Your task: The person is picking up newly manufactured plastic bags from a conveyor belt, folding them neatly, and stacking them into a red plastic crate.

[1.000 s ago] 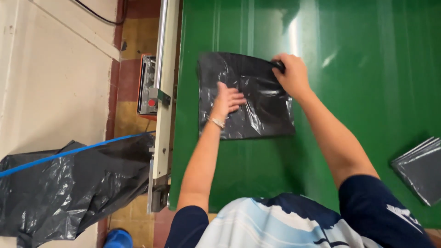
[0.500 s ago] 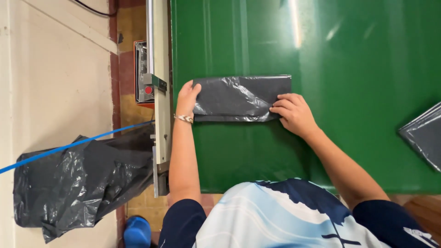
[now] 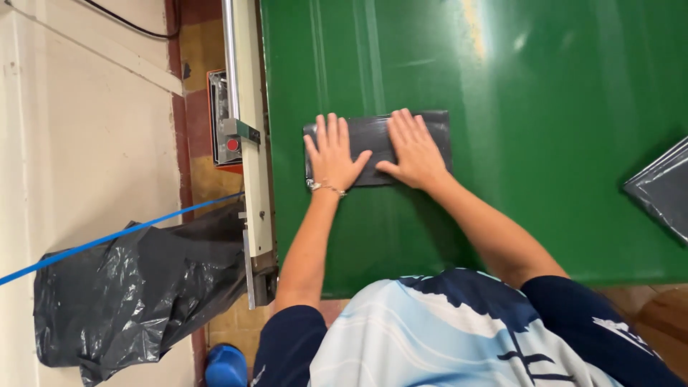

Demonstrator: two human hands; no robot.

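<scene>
Where it is: the folded black plastic bag (image 3: 378,147) lies flat on the green worktop (image 3: 545,86), near its left edge, right in front of me.

My left hand (image 3: 332,152): palm down on the left half of the bag, fingers spread wide and straight, gripping nothing, just pressing. Thin bracelet (image 3: 327,188) on the wrist.

My right hand (image 3: 413,149): same deal on the right half, flat and open, fingers fanned toward the far edge, thumb pointing at the left hand. Nothing pinched.

How it handles: thin, floppy film, I'd say. Super light, slick on this shiny top, and probably springy with trapped air, so it likely wants to unfold itself. No way to break it, but it'll slide. Best place to grab, I reckon, is a folded edge or a corner, pinched through all layers.

Hard to tell: how many layers are folded in there, my hands cover most of it. Another dark bag (image 3: 663,190) at the right is cut off by the frame. The crumpled black bag (image 3: 136,287) on the floor hides whatever's inside. The metal machine (image 3: 233,136) beside the worktop is only partly visible.
</scene>
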